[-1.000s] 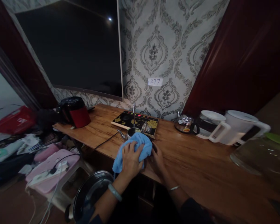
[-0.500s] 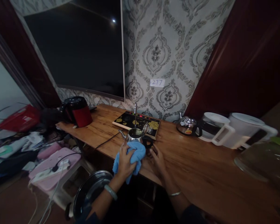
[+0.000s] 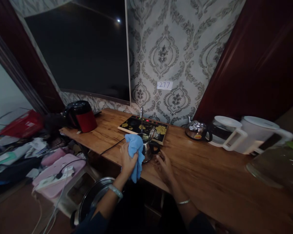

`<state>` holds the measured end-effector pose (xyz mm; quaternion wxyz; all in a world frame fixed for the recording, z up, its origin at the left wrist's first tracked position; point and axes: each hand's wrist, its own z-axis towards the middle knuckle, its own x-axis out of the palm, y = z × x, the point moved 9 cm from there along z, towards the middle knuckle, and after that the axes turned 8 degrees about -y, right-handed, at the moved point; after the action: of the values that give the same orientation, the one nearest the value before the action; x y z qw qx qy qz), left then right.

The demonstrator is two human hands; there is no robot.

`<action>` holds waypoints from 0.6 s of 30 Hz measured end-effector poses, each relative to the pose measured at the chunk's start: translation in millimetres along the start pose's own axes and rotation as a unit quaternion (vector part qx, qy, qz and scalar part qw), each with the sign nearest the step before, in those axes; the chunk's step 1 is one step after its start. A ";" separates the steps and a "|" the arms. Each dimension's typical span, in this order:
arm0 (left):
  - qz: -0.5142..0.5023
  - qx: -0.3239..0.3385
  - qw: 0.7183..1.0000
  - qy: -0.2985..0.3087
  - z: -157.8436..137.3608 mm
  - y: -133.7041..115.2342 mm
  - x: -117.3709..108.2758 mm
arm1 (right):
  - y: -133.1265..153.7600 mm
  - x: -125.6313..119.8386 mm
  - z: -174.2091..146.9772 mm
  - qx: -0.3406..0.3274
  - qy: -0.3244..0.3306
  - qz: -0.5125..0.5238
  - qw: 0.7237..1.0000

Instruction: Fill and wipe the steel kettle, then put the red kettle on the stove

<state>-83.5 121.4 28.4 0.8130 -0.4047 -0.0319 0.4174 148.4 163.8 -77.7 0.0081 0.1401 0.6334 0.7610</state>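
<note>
A blue cloth (image 3: 136, 156) is bunched in my left hand (image 3: 127, 160), whose fingers close round it. The cloth covers the left side and spout of a small steel teapot (image 3: 147, 153), which stands on the wooden table (image 3: 190, 169) with its lid tipped up. Just right of the teapot's black handle (image 3: 155, 149) is my right hand (image 3: 164, 165), holding nothing, its fingers apart and slightly curled. Behind the teapot lies a black tea stove (image 3: 134, 125) with yellow flowers and a curved metal spout (image 3: 142, 118).
To the right stand a second steel teapot (image 3: 196, 129), two white-handled jugs (image 3: 226, 122) and a large clear container (image 3: 266, 169). A red and black kettle (image 3: 86, 120) sits at left. Below are a pink stool (image 3: 70, 159) with a power strip and a dark pot (image 3: 88, 195).
My left hand and the cloth have shifted left and up, from the teapot's front to its left side, uncovering more of its body. My right hand has barely moved.
</note>
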 end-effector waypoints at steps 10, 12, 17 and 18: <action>-0.036 0.043 0.983 0.174 -81.5 -42.1 33.3 | 9.0 3.5 -3.6 0.020 0.000 0.042 0.999; -0.081 0.026 0.968 0.238 -89.6 -51.7 50.4 | 11.8 -3.6 -4.9 0.021 -0.018 0.049 0.998; -0.169 -0.065 0.960 0.214 -73.1 -59.9 65.1 | 27.9 -26.1 -26.0 0.025 -0.052 0.059 0.997; -0.188 -0.085 0.956 0.207 -70.4 -62.4 65.7 | 32.6 -26.5 -31.5 0.021 -0.038 0.069 0.997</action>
<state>27.3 103.0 5.1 0.8282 -0.5366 0.0263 0.1594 172.2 122.0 -56.6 -0.0233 0.2122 0.6372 0.7405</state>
